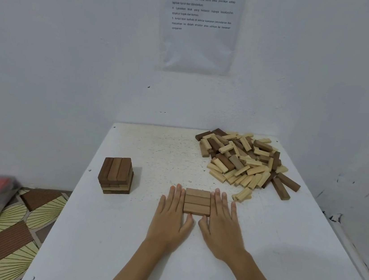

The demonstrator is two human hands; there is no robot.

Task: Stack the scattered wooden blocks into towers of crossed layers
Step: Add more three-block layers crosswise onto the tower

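On the near tabletop (119, 237), a left hand (172, 215) and right hand (220, 222), fingers straight, press flat against a row of three blocks (197, 202); squeezing evenly should square this layer before crossing the next from the far-right pile (246, 162).

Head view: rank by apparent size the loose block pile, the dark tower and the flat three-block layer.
1. Loose block pile, by far the largest.
2. Dark tower.
3. Flat three-block layer; its footprint looks much like the tower's top, so only the tower's height separates them.
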